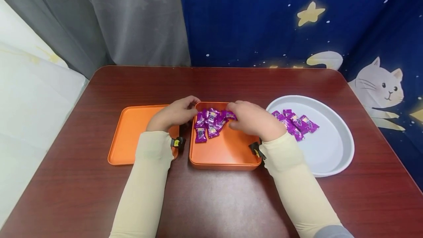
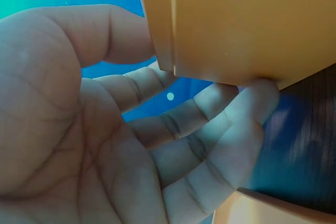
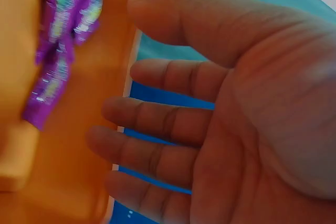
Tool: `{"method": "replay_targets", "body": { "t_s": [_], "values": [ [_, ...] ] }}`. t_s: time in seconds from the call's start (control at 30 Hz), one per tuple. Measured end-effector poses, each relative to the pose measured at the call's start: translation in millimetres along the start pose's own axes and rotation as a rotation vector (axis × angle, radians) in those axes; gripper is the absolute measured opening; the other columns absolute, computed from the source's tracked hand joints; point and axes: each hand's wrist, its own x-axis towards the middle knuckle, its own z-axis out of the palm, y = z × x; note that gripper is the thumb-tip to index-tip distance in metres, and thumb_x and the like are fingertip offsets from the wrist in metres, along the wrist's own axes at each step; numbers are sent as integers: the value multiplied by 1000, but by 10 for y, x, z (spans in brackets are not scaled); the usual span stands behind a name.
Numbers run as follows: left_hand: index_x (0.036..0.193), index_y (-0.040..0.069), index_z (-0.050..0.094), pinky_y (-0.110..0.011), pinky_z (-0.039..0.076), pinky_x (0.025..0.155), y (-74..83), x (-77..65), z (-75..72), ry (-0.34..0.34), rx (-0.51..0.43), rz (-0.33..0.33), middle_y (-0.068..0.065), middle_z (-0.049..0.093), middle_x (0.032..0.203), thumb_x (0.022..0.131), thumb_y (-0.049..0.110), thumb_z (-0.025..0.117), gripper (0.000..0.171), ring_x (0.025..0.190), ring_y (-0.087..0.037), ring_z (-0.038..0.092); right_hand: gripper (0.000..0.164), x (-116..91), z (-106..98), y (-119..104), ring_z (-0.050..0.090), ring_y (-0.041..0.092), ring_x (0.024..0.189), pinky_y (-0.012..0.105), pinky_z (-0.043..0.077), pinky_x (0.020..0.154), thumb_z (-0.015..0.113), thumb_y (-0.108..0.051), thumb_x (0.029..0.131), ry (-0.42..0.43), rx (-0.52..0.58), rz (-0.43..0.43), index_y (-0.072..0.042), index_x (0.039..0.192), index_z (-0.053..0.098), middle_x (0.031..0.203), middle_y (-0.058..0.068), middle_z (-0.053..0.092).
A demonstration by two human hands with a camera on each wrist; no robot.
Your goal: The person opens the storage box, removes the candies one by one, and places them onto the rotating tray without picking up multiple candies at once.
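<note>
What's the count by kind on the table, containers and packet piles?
Orange rectangular box: 1
Shallow orange rectangular tray: 1
White round tray: 1
Purple packet piles: 2 (one in the box, one in the round tray; overlapping, so individual packets uncounted)
Total: 5

From where I stand, one table [image 1: 211, 201]: dark reddish-brown top, wood-grain finish, far corners rounded, a pale sheen on the near part. Directly upon it, left to right as seen from the near side:

Item 1: shallow orange rectangular tray [image 1: 132, 131], rounded corners, low raised rim, lying flat; right part partly hidden from me.

Item 2: deeper orange rectangular box [image 1: 231, 151], rounded corners, topless, standing flat near the tray, a narrow strip of tabletop between.

Item 3: broad, round, pale grey-white dish [image 1: 330, 146], upright rim, set flat near the table's right edge, close beside the box.
</note>
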Motion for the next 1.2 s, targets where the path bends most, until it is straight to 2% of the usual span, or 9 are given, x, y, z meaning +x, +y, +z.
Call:
{"method": "replay_targets", "body": {
  "t_s": [0.27,0.77,0.87,1.07,1.2],
  "values": [
    [132,15,43,-38,50,73,-21,27,12,-3,-1,6,-11,53,102,93,24,50,40,83,-27,53,50,137,177,-33,50,26,112,44,40,102,65,-21,81,-64,-7,-6,-6,128,54,126,12,55],
    [131,16,43,-38,50,72,-20,39,34,4,-3,1,-10,53,102,92,25,50,41,84,-27,53,45,168,310,11,52,25,103,44,43,99,64,-18,86,-77,-43,21,-9,129,55,115,11,58],
    [131,16,43,-38,50,73,-17,41,35,5,3,4,-11,52,102,92,25,50,41,84,-27,52,42,167,319,29,52,25,100,43,45,96,66,-18,85,-82,-43,27,-9,124,57,111,10,59],
    [132,15,43,-38,50,73,-9,31,33,4,10,9,-11,52,103,92,24,50,41,85,-27,52,25,165,322,32,51,23,83,38,50,82,68,-16,82,-100,-59,37,-10,106,60,92,6,59],
    [132,16,43,-38,49,73,-9,30,32,7,13,9,-11,52,104,92,24,50,41,85,-26,52,26,161,314,27,51,22,81,38,50,80,69,-17,81,-107,-48,58,-10,104,60,89,5,59]
  ]
}}
